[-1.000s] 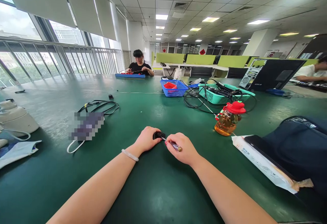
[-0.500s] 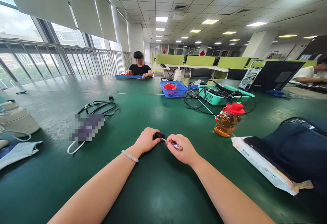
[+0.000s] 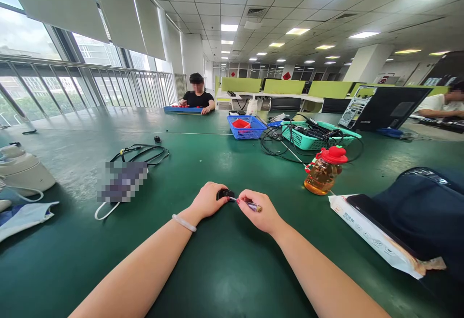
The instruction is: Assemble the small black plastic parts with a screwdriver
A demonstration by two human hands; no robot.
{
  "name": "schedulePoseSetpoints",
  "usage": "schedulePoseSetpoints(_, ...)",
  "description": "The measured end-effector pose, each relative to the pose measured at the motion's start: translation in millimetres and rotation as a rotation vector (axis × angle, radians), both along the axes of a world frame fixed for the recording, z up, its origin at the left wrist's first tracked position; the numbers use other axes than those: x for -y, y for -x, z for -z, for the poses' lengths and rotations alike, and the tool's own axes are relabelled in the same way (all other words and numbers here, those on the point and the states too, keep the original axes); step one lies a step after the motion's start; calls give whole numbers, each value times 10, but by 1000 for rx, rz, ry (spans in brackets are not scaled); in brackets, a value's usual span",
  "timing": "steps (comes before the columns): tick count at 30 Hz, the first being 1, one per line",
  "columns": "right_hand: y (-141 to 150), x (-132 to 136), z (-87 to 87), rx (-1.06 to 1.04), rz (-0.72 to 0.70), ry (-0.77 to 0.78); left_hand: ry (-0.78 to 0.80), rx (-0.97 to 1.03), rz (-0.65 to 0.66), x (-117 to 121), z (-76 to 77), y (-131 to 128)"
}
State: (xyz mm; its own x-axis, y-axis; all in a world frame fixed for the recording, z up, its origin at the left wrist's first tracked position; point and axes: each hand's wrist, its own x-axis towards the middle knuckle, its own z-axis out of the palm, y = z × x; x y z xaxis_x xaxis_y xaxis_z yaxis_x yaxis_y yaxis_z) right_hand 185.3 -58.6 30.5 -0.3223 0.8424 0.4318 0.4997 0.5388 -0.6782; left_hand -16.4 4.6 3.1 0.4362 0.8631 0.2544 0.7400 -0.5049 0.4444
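My left hand (image 3: 209,198) is closed around a small black part (image 3: 225,194) with a dotted surface, held against the green table (image 3: 224,269). Thumb and fingers pinch it from the left, so part of it is covered. My right hand (image 3: 259,211) grips a slim tool that looks like a small screwdriver (image 3: 255,207), with a shiny handle and a thin metal shaft. The shaft points left, and its tip meets or nearly meets the right end of the black part; the exact contact is too small to tell.
A bottle of amber drink (image 3: 323,173) with a red lid stands at right, near a wipes packet (image 3: 377,240) and dark cloth (image 3: 427,211). Beyond are a blue basket (image 3: 246,132) and a cable-filled green basket (image 3: 302,139). Black cord (image 3: 155,156) lies left. A person (image 3: 198,98) sits opposite.
My right hand has shifted very slightly to the right with the tool. My left hand stays on the black part. The person opposite has moved a hand a little.
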Motion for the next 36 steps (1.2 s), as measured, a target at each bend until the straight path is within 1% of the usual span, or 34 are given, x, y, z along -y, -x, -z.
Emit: schedulePoseSetpoints(36,-5,3,-11,-25,1,27,0,11,12,11,-12,-4)
